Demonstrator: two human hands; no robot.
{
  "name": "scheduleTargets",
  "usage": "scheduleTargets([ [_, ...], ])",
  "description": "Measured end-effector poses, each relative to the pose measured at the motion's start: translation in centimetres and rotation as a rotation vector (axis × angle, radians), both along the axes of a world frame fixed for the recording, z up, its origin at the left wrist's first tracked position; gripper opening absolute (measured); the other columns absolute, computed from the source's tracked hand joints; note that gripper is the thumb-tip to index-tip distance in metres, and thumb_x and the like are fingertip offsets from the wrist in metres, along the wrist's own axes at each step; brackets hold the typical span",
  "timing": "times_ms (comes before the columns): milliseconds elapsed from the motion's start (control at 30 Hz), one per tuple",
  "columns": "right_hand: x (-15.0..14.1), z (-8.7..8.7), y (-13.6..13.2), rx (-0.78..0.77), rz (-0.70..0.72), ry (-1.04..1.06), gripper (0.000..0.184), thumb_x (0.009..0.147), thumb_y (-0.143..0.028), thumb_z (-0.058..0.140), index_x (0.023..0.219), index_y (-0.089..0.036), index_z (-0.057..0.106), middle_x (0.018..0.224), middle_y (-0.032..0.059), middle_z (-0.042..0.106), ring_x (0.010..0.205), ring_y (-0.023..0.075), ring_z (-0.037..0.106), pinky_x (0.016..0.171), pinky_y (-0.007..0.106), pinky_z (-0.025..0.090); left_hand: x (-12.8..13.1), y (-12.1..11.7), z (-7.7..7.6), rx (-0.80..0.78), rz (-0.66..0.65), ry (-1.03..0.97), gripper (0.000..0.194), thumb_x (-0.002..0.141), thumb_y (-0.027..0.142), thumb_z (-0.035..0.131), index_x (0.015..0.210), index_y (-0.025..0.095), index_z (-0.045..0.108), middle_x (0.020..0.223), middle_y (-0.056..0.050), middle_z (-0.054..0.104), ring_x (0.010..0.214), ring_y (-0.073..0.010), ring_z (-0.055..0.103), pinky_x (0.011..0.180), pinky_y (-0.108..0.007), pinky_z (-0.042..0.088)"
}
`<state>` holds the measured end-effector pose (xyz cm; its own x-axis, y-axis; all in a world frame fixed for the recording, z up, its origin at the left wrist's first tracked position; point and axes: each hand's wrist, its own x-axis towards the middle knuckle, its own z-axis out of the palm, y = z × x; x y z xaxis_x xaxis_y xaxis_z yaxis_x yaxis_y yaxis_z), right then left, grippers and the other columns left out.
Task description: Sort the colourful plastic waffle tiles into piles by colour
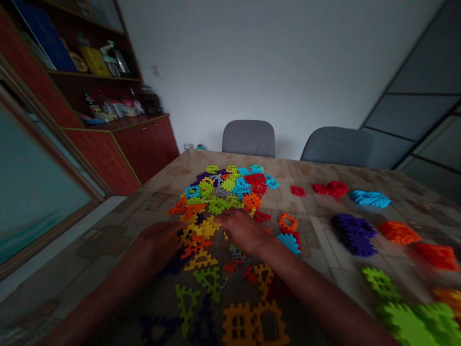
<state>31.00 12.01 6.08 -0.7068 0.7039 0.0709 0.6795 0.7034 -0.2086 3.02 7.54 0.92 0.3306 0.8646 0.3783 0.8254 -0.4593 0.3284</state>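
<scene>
A heap of flat plastic interlocking pieces (pixel 223 192) in many colours lies on the patterned table (pixel 317 235). My left hand (pixel 158 242) rests palm down at the heap's near left edge, next to yellow and orange pieces (pixel 196 235). My right hand (pixel 243 230) lies palm down over the heap's near side, fingers pointing left; what is under them is hidden. More loose pieces, green, orange and yellow (pixel 212 281), lie between my forearms.
Sorted groups lie on the right: red (pixel 331 188), light blue (pixel 370 198), purple (pixel 355 234), orange (pixel 398 232), red-orange (pixel 437 255), green (pixel 406 312). Two grey chairs (pixel 248 138) stand behind the table. A wooden cabinet (pixel 118 144) with shelves stands on the left.
</scene>
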Motion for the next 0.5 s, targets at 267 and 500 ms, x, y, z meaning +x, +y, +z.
scheduleTargets([
  [267,-3.7,-0.2,0.6,-0.07,-0.087,0.056,0.014,0.096,-0.025,0.063,0.103,-0.018,0.073,0.11,0.0115,0.072,0.109,0.0276,0.063,0.091,0.038,0.046,0.3,0.5,-0.2,0.044,-0.005,0.008,0.037,0.095,0.045,0.057,0.126,0.028,0.07,0.114,-0.007,0.076,0.101,-0.0328,0.071,0.093,-0.047,0.055],
  [500,-5.3,-1.1,1.2,-0.198,-0.115,0.156,0.019,0.089,-0.028,0.076,0.103,-0.016,0.07,0.11,0.0064,0.071,0.108,0.0251,0.065,0.096,0.047,0.05,1.0,0.5,-0.9,0.032,-0.048,-0.04,0.038,0.095,0.038,0.055,0.131,0.028,0.066,0.117,-0.007,0.076,0.103,-0.0297,0.071,0.091,-0.044,0.056],
])
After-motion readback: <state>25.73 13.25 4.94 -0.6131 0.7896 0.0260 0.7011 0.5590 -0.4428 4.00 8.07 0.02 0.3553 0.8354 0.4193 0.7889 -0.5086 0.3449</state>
